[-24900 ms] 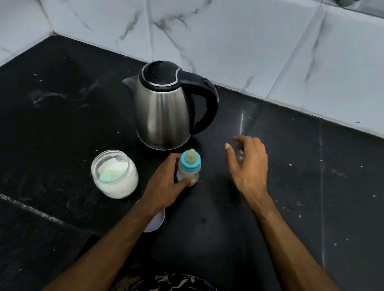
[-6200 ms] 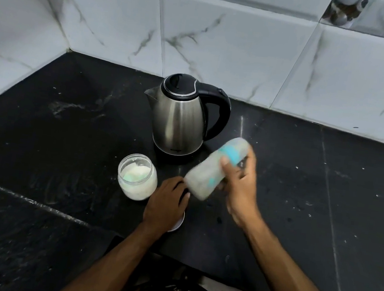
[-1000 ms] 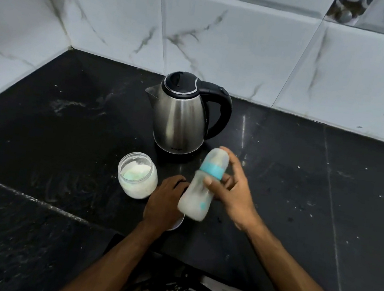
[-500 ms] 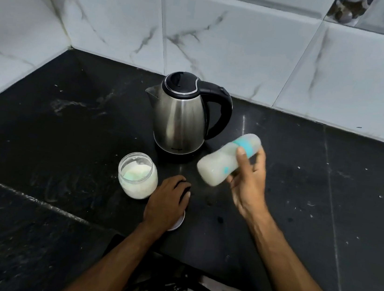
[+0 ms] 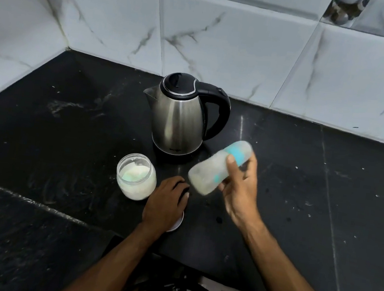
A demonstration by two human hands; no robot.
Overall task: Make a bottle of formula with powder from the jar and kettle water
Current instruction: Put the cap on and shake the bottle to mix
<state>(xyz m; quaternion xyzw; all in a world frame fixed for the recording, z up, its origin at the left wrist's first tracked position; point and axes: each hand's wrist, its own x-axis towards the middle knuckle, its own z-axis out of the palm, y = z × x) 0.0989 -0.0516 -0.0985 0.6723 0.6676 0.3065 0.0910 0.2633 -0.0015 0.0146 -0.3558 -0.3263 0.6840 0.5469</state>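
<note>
The right hand (image 5: 238, 190) is gripping the baby bottle (image 5: 217, 167) around its middle, thumb over the front, holding it tilted and blurred above the black counter (image 5: 327, 187), its capped teal-collared end pointing up and away, just right of the steel kettle (image 5: 179, 119). The left hand (image 5: 166, 203) is lying with fingers loosely bent over a white lid (image 5: 177, 224), beside the open jar (image 5: 136, 179) of powder

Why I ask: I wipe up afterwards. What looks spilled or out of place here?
No clear spill. The powder jar stands open; the left hand rests on a white lid. Pale specks dot the black counter.
</note>
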